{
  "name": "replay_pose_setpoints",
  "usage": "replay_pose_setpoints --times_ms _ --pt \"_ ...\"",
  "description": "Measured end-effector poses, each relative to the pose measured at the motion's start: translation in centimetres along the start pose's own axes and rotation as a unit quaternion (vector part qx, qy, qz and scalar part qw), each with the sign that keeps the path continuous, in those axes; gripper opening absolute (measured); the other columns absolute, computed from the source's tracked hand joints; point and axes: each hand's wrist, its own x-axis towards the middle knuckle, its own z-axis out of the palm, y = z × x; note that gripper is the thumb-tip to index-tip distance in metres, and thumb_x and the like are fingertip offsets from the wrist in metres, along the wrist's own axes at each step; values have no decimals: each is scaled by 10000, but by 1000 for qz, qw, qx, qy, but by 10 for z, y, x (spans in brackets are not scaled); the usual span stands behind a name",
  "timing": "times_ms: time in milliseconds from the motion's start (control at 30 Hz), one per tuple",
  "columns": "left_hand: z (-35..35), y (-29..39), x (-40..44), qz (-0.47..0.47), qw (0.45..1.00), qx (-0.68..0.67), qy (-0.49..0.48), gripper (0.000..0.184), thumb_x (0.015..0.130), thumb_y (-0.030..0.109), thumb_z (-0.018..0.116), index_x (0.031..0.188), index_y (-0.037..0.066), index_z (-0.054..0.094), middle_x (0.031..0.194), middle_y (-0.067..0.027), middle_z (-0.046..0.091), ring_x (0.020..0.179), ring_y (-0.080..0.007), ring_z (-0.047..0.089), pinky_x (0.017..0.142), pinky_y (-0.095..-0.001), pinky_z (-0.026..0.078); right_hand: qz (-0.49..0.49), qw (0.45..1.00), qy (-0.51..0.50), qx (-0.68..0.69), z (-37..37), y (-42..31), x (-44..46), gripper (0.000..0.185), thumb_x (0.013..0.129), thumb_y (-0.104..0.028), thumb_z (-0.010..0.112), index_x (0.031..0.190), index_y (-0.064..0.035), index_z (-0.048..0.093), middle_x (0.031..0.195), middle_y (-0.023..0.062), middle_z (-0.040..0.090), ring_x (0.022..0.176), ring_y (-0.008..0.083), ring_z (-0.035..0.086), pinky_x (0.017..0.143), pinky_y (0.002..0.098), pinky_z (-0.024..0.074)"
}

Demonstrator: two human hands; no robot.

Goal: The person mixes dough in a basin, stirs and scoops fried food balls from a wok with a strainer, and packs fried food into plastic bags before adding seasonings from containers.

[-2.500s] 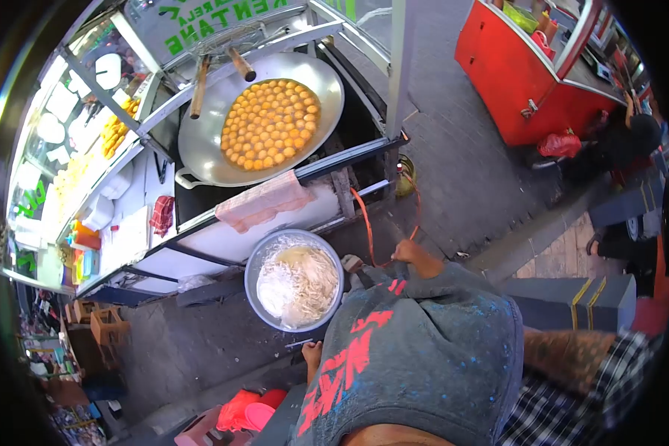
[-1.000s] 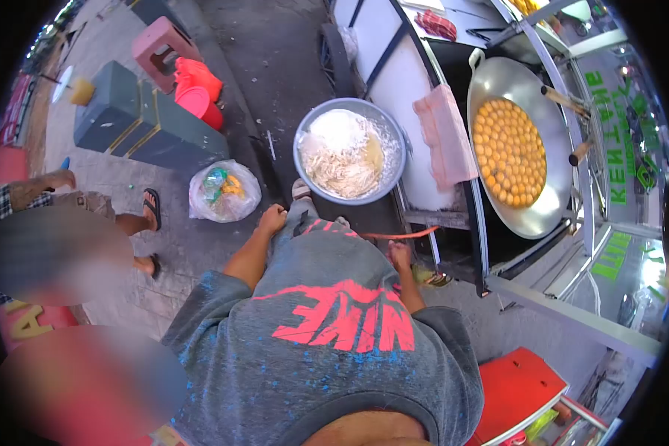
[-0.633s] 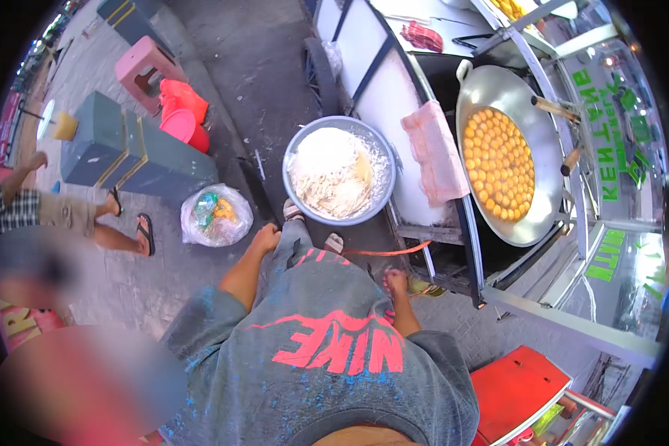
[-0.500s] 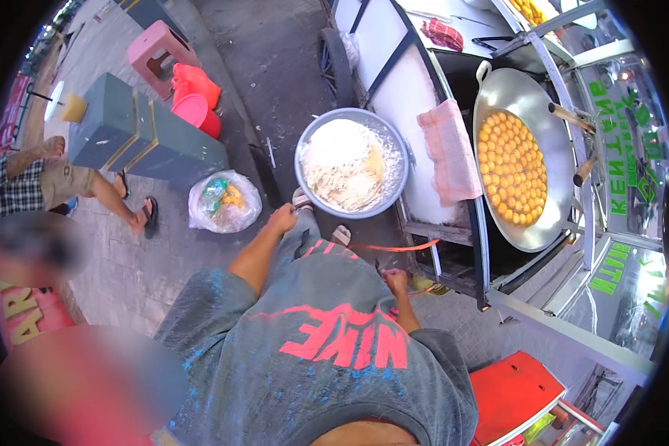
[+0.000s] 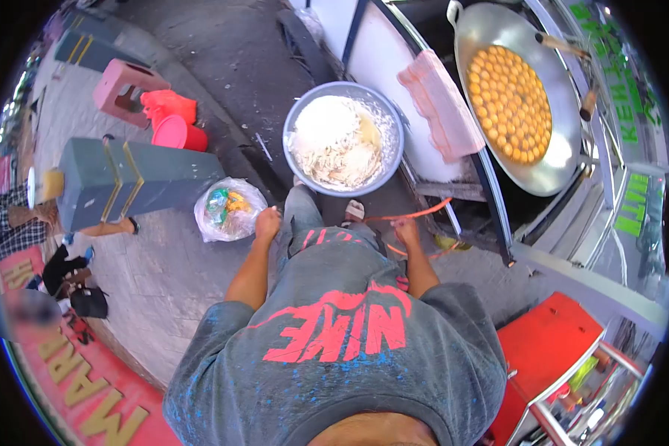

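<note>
Closed in a loose fist, my left hand [image 5: 267, 222] is in front of my body at the left, with nothing showing in it. Just left of it a clear plastic bag [image 5: 231, 209] with green and yellow contents rests on the pavement. My right hand [image 5: 406, 230] is also curled shut, with nothing visible in its fingers. An orange hose or strap [image 5: 422, 212] runs close by it; I cannot tell whether they touch. Ahead of both hands stands a grey-blue basin [image 5: 288, 152] holding white flour and pale, shaggy pieces. Neither hand touches the basin.
On the cart at right sits a large metal wok [image 5: 566, 145] with many round golden pieces in oil. A pink cloth [image 5: 442, 111] hangs over the cart's edge. Grey posts [image 5: 163, 175], a pink stool [image 5: 119, 93] and a red bucket [image 5: 189, 134] stand left. People are at far left.
My view has turned and shifted. My left hand has moved back from beside the basin toward the plastic bag. My right hand has swung forward, closer to the orange hose or strap.
</note>
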Motion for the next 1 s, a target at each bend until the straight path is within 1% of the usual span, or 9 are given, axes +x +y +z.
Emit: replay_pose_setpoints --times_ms 133,200,333,500,667,767,900,933,1000 --pt "-43 9 -20 -58 995 79 -29 435 928 378 470 854 -6 660 831 -233 657 820 -396 627 761 -485 475 44 996 18 -76 6 -53 19 321 837 -321 646 757 -12 685 611 124 622 580 247 618 570 409 467" --pt "-53 10 -16 -105 987 113 -51 423 914 379 495 848 -4 662 805 -234 656 814 -398 630 756 -477 481 -5 998 -5 -62 19 -81 29 344 836 -365 625 774 -33 691 722 159 654 694 312 641 648 428 484" --pt "-59 4 36 -56 988 146 4 372 886 362 531 862 14 662 889 -238 652 871 -406 624 774 -468 484 51 991 -105 -60 53 -221 49 358 828 -397 615 783 -51 697 760 162 669 739 350 647 680 432 495" --pt "-81 34 149 76 997 -26 21 207 869 233 604 889 27 623 850 -185 659 803 -363 631 724 -413 492 -9 1000 -28 4 172 -343 127 412 798 -427 645 909 -34 695 773 159 682 781 312 668 725 411 513" --pt "-102 73 222 -19 991 -118 -69 198 871 193 604 903 3 647 780 -135 679 717 -241 654 678 -354 493 60 988 35 -138 241 -391 180 398 773 -366 668 995 -36 683 850 184 690 847 341 666 793 452 511" --pt "-89 72 249 42 990 -115 -74 189 891 174 599 936 -3 646 725 -40 622 633 -105 584 585 -270 485 130 990 -25 -53 256 -357 201 413 774 -364 663 971 -1 672 823 193 682 829 360 664 769 466 513" --pt "-68 112 249 47 989 -76 -115 331 836 263 644 1039 2 656 870 -160 688 814 -270 669 765 -342 513 76 967 -34 242 229 -323 181 202 849 -168 645 933 15 651 728 97 657 648 170 626 607 321 510" --pt "-59 122 246 54 990 -68 -111 455 787 325 701 1085 -14 640 884 -162 688 828 -285 667 782 -346 515 125 935 -85 320 211 -327 172 97 886 -88 609 941 -9 620 715 26 607 609 79 552 545 233 462" --pt "-43 138 237 78 988 -67 -115 512 758 345 733 1098 -25 631 884 -155 688 828 -283 666 782 -352 515 122 915 -90 374 189 -331 158 81 900 -92 595 948 -27 597 724 8 587 599 73 542 533 222 453"
